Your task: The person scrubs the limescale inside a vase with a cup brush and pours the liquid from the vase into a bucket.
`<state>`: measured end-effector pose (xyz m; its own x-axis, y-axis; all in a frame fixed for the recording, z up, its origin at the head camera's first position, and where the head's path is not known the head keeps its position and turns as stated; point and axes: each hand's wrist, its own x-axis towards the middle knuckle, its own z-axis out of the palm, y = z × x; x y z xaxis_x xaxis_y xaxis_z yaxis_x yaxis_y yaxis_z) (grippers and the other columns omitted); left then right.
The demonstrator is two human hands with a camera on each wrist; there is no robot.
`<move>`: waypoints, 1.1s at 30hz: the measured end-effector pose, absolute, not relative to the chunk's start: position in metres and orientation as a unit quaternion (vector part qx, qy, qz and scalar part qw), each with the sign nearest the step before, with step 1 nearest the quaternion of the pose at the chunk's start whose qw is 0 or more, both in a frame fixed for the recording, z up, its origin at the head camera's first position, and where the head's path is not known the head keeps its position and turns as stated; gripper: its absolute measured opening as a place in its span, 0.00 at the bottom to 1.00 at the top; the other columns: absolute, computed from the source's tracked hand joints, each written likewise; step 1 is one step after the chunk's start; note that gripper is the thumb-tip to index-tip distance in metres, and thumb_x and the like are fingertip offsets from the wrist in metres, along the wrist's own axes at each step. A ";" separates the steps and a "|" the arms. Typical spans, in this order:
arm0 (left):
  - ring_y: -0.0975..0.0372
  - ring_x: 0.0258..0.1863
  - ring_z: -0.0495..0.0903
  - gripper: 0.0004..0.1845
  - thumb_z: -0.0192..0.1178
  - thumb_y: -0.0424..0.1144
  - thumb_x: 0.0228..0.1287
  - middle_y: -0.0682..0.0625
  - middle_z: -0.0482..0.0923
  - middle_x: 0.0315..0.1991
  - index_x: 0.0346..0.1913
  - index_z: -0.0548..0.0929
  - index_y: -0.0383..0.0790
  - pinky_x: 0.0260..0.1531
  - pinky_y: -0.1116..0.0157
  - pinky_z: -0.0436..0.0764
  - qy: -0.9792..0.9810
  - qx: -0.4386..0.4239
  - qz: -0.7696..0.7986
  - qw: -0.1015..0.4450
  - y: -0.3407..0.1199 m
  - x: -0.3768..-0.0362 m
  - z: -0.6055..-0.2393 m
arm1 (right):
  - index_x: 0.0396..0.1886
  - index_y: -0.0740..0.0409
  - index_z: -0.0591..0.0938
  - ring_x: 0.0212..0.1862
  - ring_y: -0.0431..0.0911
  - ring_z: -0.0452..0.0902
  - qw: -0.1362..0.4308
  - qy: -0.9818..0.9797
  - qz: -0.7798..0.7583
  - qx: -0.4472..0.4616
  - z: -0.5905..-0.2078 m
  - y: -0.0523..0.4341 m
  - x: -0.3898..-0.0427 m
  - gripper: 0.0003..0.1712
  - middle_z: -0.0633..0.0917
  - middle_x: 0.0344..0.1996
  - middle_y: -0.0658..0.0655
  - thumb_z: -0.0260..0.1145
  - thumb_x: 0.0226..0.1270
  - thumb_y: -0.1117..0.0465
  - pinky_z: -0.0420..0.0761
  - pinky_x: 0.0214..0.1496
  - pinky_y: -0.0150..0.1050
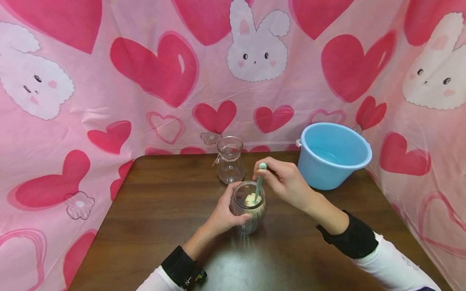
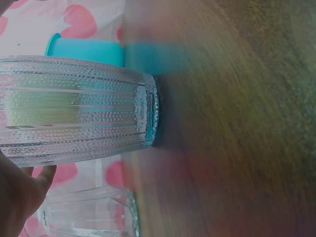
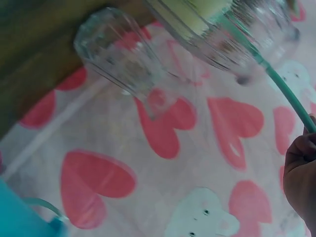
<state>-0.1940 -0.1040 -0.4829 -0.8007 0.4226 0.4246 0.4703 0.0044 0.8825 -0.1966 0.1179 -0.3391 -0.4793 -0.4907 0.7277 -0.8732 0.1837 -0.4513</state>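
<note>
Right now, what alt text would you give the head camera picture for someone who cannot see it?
A person's left hand grips a ribbed glass jar on a brown table while the right hand holds a green stick dipped into the yellowish stuff inside. Behind stand an empty glass jar and a blue bucket.

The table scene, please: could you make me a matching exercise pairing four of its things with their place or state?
Things:
1. ribbed glass jar
2. green brush handle
3. empty glass vase
4. blue bucket

Descriptions:
A. pinched by the right hand, reaching down into a jar
B. stands at the table's far right
C. gripped by the left hand, with a yellow sponge inside
D. stands untouched just behind the jar

Pairs: 1-C, 2-A, 3-D, 4-B
</note>
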 end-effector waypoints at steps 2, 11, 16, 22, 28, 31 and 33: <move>0.48 0.59 0.79 0.46 0.79 0.38 0.49 0.42 0.78 0.63 0.72 0.67 0.44 0.62 0.59 0.78 -0.705 -0.315 -0.635 0.014 -0.103 -0.194 -0.484 | 0.47 0.61 0.82 0.33 0.42 0.82 0.202 -0.746 0.440 0.457 -0.346 0.119 -0.198 0.08 0.88 0.35 0.53 0.68 0.70 0.67 0.83 0.41 0.29; 0.54 0.60 0.78 0.45 0.79 0.42 0.50 0.45 0.78 0.63 0.72 0.67 0.45 0.62 0.61 0.77 -0.715 -0.307 -0.628 0.013 -0.103 -0.192 -0.481 | 0.46 0.61 0.82 0.27 0.41 0.78 0.247 -0.726 0.438 0.469 -0.329 0.119 -0.194 0.12 0.89 0.34 0.54 0.64 0.76 0.56 0.80 0.32 0.28; 0.51 0.59 0.78 0.45 0.79 0.42 0.50 0.43 0.78 0.63 0.71 0.67 0.46 0.61 0.60 0.77 -0.717 -0.307 -0.625 0.018 -0.104 -0.193 -0.479 | 0.47 0.61 0.82 0.29 0.43 0.80 0.234 -0.731 0.435 0.471 -0.336 0.117 -0.195 0.10 0.88 0.34 0.55 0.66 0.75 0.60 0.81 0.35 0.28; 0.46 0.58 0.79 0.46 0.78 0.40 0.50 0.40 0.78 0.62 0.72 0.66 0.46 0.61 0.58 0.78 -0.714 -0.308 -0.629 0.007 -0.103 -0.192 -0.481 | 0.49 0.59 0.82 0.29 0.41 0.78 0.204 -0.752 0.419 0.465 -0.357 0.117 -0.196 0.13 0.84 0.31 0.53 0.70 0.67 0.71 0.80 0.33 0.28; 0.51 0.58 0.78 0.45 0.78 0.39 0.50 0.43 0.78 0.62 0.72 0.67 0.46 0.60 0.59 0.77 -0.720 -0.303 -0.624 0.013 -0.103 -0.192 -0.483 | 0.48 0.62 0.81 0.29 0.42 0.80 0.220 -0.733 0.442 0.468 -0.342 0.122 -0.191 0.10 0.88 0.36 0.55 0.69 0.69 0.68 0.83 0.34 0.31; 0.54 0.58 0.78 0.45 0.78 0.40 0.49 0.44 0.78 0.62 0.71 0.68 0.46 0.60 0.59 0.77 -0.725 -0.299 -0.621 0.018 -0.104 -0.192 -0.482 | 0.47 0.63 0.82 0.30 0.41 0.80 0.232 -0.719 0.452 0.475 -0.334 0.122 -0.189 0.09 0.89 0.37 0.56 0.68 0.72 0.64 0.84 0.33 0.34; 0.54 0.58 0.78 0.45 0.78 0.40 0.49 0.44 0.78 0.62 0.71 0.68 0.46 0.60 0.59 0.76 -0.725 -0.299 -0.621 0.019 -0.104 -0.192 -0.482 | 0.47 0.62 0.82 0.31 0.40 0.80 0.227 -0.721 0.450 0.476 -0.334 0.121 -0.188 0.09 0.89 0.38 0.55 0.68 0.72 0.64 0.84 0.34 0.34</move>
<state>-0.1919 -0.1039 -0.4820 -0.8209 0.4093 0.3982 0.4561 0.0506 0.8885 -0.1878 0.1211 -0.3336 -0.4444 -0.4814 0.7555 -0.8900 0.1414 -0.4334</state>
